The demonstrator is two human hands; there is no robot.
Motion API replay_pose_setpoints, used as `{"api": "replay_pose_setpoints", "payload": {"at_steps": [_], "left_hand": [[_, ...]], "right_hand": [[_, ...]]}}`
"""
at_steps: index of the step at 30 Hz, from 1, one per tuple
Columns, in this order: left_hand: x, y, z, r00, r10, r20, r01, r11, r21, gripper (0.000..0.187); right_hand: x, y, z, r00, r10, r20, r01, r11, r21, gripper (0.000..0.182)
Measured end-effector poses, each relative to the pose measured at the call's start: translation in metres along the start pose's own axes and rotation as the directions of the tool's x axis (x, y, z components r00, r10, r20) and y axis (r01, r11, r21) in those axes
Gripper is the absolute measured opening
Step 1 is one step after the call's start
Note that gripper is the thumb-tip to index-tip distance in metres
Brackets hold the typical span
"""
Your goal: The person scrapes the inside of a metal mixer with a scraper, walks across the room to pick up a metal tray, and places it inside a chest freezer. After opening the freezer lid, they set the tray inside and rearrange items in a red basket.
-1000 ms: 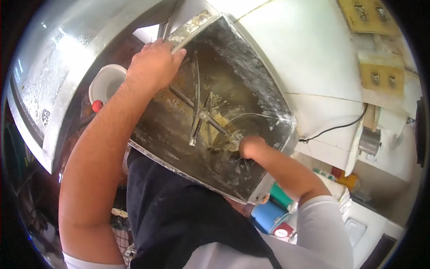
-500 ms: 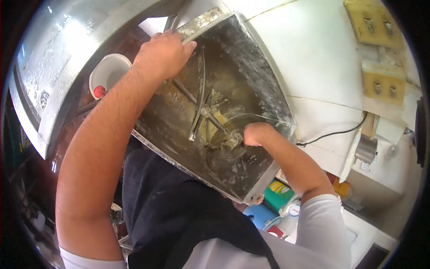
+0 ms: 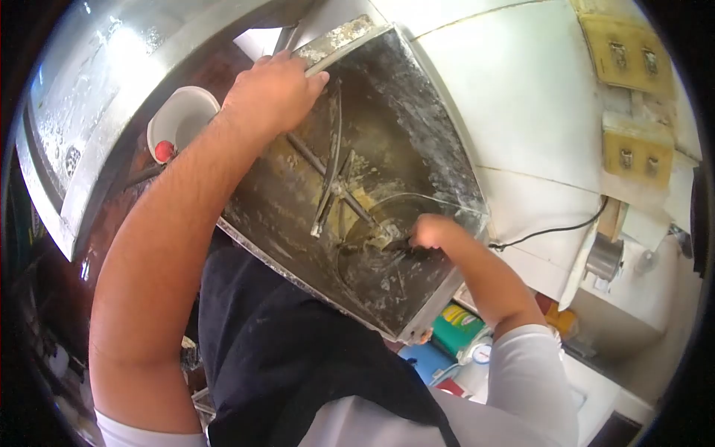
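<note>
Right hand (image 3: 433, 232) now sitting slightly farther from shaft end than a second ago, exposing dark slim tool (image 3: 400, 244); work apparently centring on residue there. Right fingers curling together around tool, exact grip not showing. Tool extending from fingertips toward pale-crusted end of grey metal mixing shaft (image 3: 359, 208); contact uncertain. Shaft lying inside large grey steel mixing tub (image 3: 417, 86), beyond right fingertips. Left hand (image 3: 269, 98) keeping to tub's upper rim, fingers clamping over edge, thumb reaching inside. Round white bucket (image 3: 179, 112) standing beside left forearm.
</note>
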State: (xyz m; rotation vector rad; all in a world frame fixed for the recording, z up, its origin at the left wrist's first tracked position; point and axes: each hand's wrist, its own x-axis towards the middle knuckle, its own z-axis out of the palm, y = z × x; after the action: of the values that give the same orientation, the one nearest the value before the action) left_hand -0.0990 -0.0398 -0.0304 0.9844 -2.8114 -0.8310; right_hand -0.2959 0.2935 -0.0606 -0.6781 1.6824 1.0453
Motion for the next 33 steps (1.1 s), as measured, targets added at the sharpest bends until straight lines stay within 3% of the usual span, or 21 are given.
{"api": "replay_pose_setpoints", "payload": {"at_steps": [3,5,8,10,12,15,17,21,23,26,29,33], "left_hand": [[0.0,0.0,-0.003,1.0,-0.019,0.003,0.019,1.0,0.014,0.05],[0.0,0.003,-0.004,1.0,-0.021,0.018,0.02,1.0,0.022,0.05],[0.0,0.002,-0.001,0.999,-0.03,-0.019,0.03,0.999,-0.01,0.051],[0.0,0.002,-0.003,1.0,-0.028,-0.004,0.028,1.0,-0.013,0.05],[-0.001,0.004,-0.003,1.0,-0.03,0.004,0.03,0.999,-0.011,0.05],[0.001,0.001,-0.009,0.998,-0.059,0.015,0.059,0.998,0.001,0.048],[-0.002,0.002,-0.002,0.998,-0.038,0.059,0.039,0.999,-0.001,0.047],[0.0,0.001,0.0,1.0,-0.004,-0.025,0.004,1.0,0.016,0.047],[0.002,0.0,0.001,1.0,-0.017,0.0,0.017,1.0,0.009,0.048],[-0.002,0.004,-0.003,0.999,-0.042,-0.027,0.043,0.999,0.006,0.048],[0.0,0.002,-0.002,0.999,-0.032,-0.018,0.032,0.999,0.01,0.049],[0.001,0.003,-0.002,0.999,-0.028,-0.025,0.029,1.0,0.012,0.049]], "right_hand": [[-0.005,-0.026,-0.001,0.999,-0.021,-0.047,0.02,0.999,-0.026,0.033],[0.025,-0.03,0.014,0.994,-0.038,-0.098,0.02,0.983,-0.184,0.031],[0.013,-0.051,0.01,0.986,-0.099,-0.132,0.061,0.962,-0.267,0.032],[0.013,-0.066,0.024,0.992,-0.069,-0.11,0.04,0.97,-0.241,0.029],[0.015,-0.084,0.062,0.987,-0.027,-0.159,0.017,0.998,-0.065,0.027],[0.026,-0.103,0.09,0.983,-0.013,-0.181,-0.011,0.991,-0.133,0.027],[0.003,-0.097,0.081,0.995,-0.096,-0.03,0.09,0.983,-0.161,0.029],[-0.036,-0.042,0.033,0.972,-0.205,-0.117,0.186,0.97,-0.157,0.031],[-0.059,-0.028,0.002,0.986,-0.083,-0.145,0.068,0.992,-0.105,0.027],[-0.041,-0.015,0.007,0.985,-0.024,-0.169,0.003,0.992,-0.125,0.027],[-0.02,-0.03,0.024,0.976,0.001,-0.219,-0.023,0.995,-0.095,0.029],[-0.016,-0.005,0.011,0.983,-0.086,-0.161,0.073,0.994,-0.086,0.036]]}}
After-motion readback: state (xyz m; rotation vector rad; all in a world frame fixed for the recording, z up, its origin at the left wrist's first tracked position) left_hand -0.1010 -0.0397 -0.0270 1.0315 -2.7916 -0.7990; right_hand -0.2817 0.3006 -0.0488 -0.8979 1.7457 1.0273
